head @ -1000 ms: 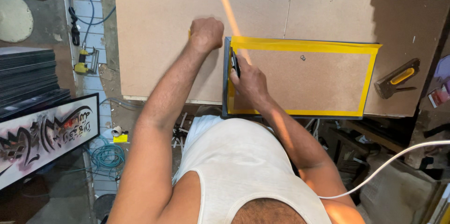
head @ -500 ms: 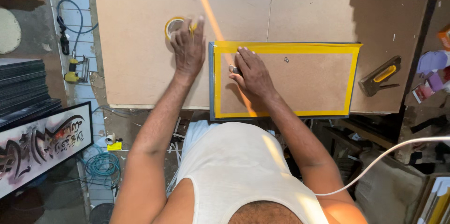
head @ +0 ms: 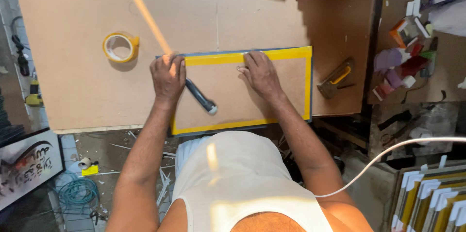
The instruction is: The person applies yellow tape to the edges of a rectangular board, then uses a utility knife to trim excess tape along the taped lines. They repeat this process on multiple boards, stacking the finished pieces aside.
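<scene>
Both forearms reach forward over the workbench (head: 73, 101). The left hand (head: 168, 77) lies palm down on the board's near-left corner, fingers together and flat on the yellow tape, over the dark handle of a cutter (head: 200, 97) that pokes out below it; whether it grips the cutter cannot be told. The right hand (head: 261, 74) presses spread fingertips on the top tape edge of the taped backing board (head: 272, 101). Farther left sits a yellow tape roll (head: 120, 47); right, a stapler (head: 335, 77).

Bright daylight, sun patches on shirt, blurred streak, shadowed corners.
</scene>
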The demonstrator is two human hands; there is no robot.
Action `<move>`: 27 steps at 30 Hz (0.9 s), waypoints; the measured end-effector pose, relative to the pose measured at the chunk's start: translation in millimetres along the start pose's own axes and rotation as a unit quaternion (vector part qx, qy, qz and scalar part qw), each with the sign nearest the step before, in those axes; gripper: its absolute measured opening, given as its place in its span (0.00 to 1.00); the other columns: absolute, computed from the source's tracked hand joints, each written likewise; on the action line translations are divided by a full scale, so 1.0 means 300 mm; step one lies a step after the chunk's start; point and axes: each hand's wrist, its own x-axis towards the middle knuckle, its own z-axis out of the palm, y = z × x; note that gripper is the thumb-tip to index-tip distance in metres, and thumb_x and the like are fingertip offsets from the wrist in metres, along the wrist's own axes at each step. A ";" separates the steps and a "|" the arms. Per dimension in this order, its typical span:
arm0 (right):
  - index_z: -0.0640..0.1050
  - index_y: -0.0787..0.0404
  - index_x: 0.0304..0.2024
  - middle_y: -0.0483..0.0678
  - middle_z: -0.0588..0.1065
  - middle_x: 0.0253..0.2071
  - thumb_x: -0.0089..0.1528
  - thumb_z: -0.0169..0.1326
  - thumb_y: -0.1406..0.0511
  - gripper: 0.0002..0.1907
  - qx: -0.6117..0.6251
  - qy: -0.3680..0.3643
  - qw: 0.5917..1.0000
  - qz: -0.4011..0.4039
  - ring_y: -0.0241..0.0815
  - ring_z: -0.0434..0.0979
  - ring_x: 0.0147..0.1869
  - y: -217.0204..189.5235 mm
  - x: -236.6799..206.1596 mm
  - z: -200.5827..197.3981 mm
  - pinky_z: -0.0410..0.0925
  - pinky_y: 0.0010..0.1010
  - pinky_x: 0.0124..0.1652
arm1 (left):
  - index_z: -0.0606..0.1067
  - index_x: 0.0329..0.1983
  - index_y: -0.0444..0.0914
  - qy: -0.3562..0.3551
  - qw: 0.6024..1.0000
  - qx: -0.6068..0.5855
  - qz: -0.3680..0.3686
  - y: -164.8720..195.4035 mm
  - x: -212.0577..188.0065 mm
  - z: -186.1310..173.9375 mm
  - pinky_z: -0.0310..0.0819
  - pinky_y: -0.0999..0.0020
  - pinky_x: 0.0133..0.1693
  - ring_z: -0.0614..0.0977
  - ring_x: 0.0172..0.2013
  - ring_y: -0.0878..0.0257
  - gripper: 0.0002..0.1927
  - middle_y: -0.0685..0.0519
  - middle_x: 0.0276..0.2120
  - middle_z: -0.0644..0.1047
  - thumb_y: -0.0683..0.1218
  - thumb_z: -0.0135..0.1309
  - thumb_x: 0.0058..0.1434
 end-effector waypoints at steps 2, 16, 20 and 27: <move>0.74 0.66 0.57 0.57 0.71 0.57 0.62 0.64 0.62 0.24 -0.030 0.008 0.999 0.013 0.59 0.70 0.63 0.145 -0.071 -0.089 0.66 0.48 0.61 | 0.79 0.46 0.42 -0.010 0.999 0.025 -0.029 0.035 0.010 0.003 0.63 0.50 0.56 0.76 0.52 0.55 0.05 0.52 0.47 0.77 0.46 0.58 0.69; 0.79 0.59 0.43 0.50 0.74 0.44 0.62 0.61 0.66 0.08 0.004 -0.029 1.000 -0.005 0.50 0.72 0.53 0.296 0.011 -0.057 0.62 0.46 0.56 | 0.78 0.47 0.41 -0.040 0.993 0.089 -0.061 0.125 0.070 0.035 0.61 0.53 0.55 0.74 0.51 0.56 0.05 0.53 0.46 0.75 0.46 0.55 0.73; 0.78 0.64 0.46 0.52 0.72 0.44 0.61 0.60 0.64 0.14 0.061 -0.063 0.995 -0.056 0.50 0.70 0.50 0.037 0.142 0.079 0.63 0.45 0.50 | 0.79 0.48 0.41 -0.036 0.993 0.100 -0.053 0.143 0.078 0.041 0.61 0.54 0.55 0.75 0.51 0.56 0.06 0.52 0.46 0.76 0.45 0.54 0.72; 0.81 0.56 0.43 0.46 0.74 0.43 0.62 0.57 0.67 0.07 0.059 -0.019 0.998 -0.026 0.48 0.72 0.51 0.168 0.093 -0.022 0.64 0.44 0.52 | 0.79 0.49 0.41 -0.026 0.996 0.063 -0.060 0.156 0.080 0.034 0.62 0.51 0.56 0.75 0.52 0.54 0.06 0.52 0.46 0.76 0.45 0.55 0.72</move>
